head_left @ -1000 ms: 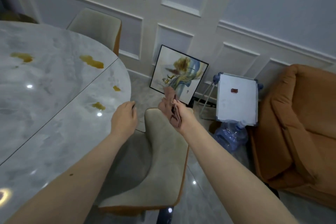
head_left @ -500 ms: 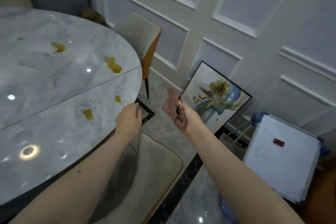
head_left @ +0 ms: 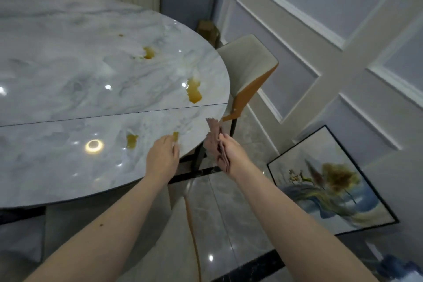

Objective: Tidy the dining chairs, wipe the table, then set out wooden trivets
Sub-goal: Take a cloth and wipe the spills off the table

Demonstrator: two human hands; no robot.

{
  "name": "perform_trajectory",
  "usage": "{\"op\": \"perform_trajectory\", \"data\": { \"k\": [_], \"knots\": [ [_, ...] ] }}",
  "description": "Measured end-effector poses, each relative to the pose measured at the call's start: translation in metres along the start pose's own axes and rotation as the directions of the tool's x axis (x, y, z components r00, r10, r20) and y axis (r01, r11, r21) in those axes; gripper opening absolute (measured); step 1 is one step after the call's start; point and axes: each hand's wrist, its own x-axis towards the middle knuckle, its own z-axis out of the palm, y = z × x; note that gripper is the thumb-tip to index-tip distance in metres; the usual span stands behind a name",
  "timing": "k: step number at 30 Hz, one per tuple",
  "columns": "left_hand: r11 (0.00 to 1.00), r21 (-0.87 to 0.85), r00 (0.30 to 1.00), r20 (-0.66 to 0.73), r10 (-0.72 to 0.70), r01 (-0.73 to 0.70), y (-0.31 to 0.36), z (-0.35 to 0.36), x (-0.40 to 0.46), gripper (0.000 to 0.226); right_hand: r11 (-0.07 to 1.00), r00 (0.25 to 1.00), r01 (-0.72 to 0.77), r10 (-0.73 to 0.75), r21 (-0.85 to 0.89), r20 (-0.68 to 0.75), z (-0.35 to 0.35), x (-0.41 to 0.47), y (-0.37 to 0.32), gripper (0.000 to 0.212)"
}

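- Wiping looks like the step in hand: the right hand (head_left: 229, 153) is closed tight around a bunched pink cloth (head_left: 214, 137), held just off the round edge of the bench (head_left: 68, 71).
- Left hand (head_left: 163, 155) is over the bench edge with loose, relaxed fingers and holds nothing; I cannot tell if it touches the top.
- Yellow spills (head_left: 194, 90) sit in several spots on the grey marble top, one small spot right by the left fingertips.
- Next, I think, the cloth must come over onto the top and rub the nearest spots first.
- One chair (head_left: 248, 68) is tucked against the far side; another chair (head_left: 180, 236) is close under the arms.
- No wooden trivets are in view, so that step seems not begun.
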Motion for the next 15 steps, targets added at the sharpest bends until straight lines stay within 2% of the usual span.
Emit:
{"op": "perform_trajectory", "data": {
  "k": [2,4,7,9,11,13,14,15],
  "knots": [
    [0.992,0.088,0.995,-0.025,-0.092,0.094,-0.013,0.015,0.01,0.038,0.989,1.0,-0.002,0.005,-0.148,0.02,0.002,0.032,0.001,0.034],
    [0.951,0.224,0.976,-0.004,-0.218,0.214,-0.026,0.026,0.014,0.053,0.958,1.0,0.009,-0.004,-0.286,0.02,0.005,0.051,0.003,0.029],
    [0.854,0.31,0.904,-0.052,-0.424,0.418,-0.044,0.031,0.017,0.08,0.827,0.993,0.112,-0.082,-0.551,0.079,0.012,0.085,0.011,0.03],
    [0.777,0.335,0.837,-0.077,-0.542,0.534,-0.056,0.029,0.018,0.101,0.629,0.968,0.252,-0.173,-0.735,0.183,0.016,0.105,0.018,0.039],
    [0.699,0.341,0.763,-0.097,-0.639,0.629,-0.071,0.026,0.02,0.122,0.422,0.918,0.389,-0.253,-0.819,0.306,0.021,0.122,0.026,0.042],
    [0.632,0.309,0.688,-0.112,-0.717,0.71,-0.083,0.025,0.019,0.136,0.299,0.897,0.441,-0.166,-0.846,0.409,0.026,0.142,0.042,0.049],
    [0.609,0.288,0.658,-0.116,-0.744,0.739,-0.086,0.026,0.019,0.141,0.202,0.901,0.433,-0.1,-0.878,0.422,0.028,0.151,0.052,0.053],
    [0.585,0.263,0.629,-0.131,-0.766,0.767,-0.093,0.027,0.018,0.145,0.061,0.9,0.434,-0.068,-0.899,0.43,0.034,0.162,0.064,0.056]
  ]
}}
